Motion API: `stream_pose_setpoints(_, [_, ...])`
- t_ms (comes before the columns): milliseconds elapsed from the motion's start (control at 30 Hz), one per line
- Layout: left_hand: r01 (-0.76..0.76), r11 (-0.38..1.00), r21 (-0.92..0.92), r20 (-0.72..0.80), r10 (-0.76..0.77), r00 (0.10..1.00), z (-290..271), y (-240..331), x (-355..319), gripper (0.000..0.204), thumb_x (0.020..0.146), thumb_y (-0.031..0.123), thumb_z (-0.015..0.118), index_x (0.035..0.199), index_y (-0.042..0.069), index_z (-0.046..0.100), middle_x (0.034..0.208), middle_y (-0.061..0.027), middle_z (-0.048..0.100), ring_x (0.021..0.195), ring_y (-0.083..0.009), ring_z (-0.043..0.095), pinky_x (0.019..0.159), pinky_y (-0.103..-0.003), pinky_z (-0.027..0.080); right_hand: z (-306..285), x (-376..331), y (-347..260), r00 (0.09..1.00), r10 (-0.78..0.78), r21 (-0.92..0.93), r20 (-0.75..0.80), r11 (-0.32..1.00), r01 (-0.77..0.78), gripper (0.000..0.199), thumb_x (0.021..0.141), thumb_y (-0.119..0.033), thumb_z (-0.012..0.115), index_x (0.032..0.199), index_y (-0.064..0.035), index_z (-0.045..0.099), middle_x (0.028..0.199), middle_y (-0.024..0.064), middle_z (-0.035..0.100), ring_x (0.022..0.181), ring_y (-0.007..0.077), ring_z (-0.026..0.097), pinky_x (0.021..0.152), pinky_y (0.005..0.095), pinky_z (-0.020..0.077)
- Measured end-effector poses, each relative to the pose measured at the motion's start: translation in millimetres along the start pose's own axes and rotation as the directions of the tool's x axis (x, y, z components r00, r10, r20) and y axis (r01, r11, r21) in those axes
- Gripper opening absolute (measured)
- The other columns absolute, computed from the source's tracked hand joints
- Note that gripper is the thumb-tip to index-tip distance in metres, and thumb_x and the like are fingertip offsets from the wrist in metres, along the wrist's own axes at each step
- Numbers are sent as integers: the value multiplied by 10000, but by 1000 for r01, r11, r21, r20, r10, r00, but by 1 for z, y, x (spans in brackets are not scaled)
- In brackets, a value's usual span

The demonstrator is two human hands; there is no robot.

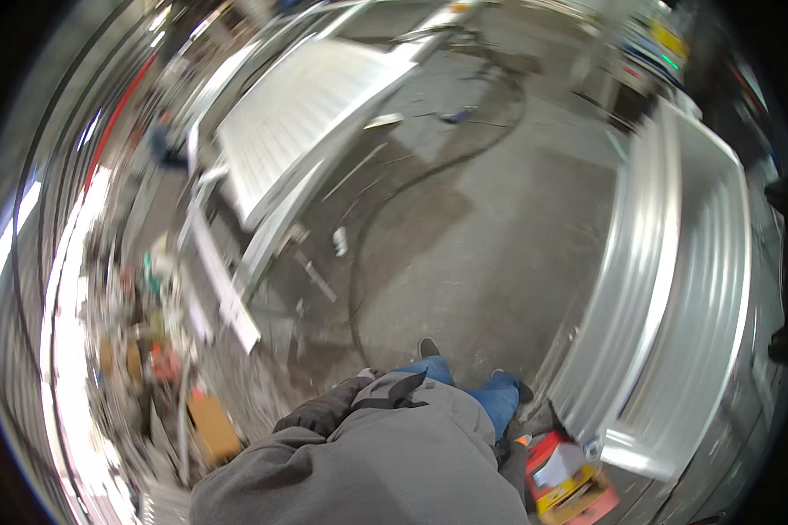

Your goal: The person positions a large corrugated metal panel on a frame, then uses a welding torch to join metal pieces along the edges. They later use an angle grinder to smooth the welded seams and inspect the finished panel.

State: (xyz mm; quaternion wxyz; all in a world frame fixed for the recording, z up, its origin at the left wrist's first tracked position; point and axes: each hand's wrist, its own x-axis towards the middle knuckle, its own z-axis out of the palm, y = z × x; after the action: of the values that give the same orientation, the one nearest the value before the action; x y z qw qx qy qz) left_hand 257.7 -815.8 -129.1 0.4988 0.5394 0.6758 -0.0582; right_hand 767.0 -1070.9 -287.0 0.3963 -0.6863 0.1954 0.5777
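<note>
My left arm in a dark sleeve [313,413] reaches forward beside the grey top on my body. At its end my left hand [365,374] shows only as a small blurred patch near my waist, its fingers not readable. On the other side a red and yellow open box [559,479] with a white sheet sits close against my right side. My right hand is mostly hidden beside it, behind my body and sleeve. A small orange patch lies at the box's near edge. Whether my right hand grips the box cannot be made out.
Ribbed metal panels [639,289] stand along the right. At upper left, a pale ribbed panel [311,109] rests on a metal frame. A dark cable [385,206] curves over the grey floor among scraps. Blurred clutter with a cardboard box [212,426] fills the lower left.
</note>
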Motion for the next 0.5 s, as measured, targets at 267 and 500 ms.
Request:
stream_pose_setpoints(267, [-43,659,-751,-327,-314,892,114,-158,-3,206,894,285,666,831,92,698,779,-48,660,750,-208,607,679,-400,504,179,48,-135,1000,-14,-401,-24,916,3,260,995,-292,458,1074,-76,579,1226,139,612,1232,334,552,986,536,457])
stream_pose_setpoints(500, [-83,321,-943,-298,-712,635,52,-196,37,478,877,274,776,1234,31,570,1150,-145,636,1042,-255,616,884,-401,512,440,2,-155,927,21,-458,374,873,165,370,953,-264,535,1250,-42,549,1044,167,665,931,367,644,762,513,529])
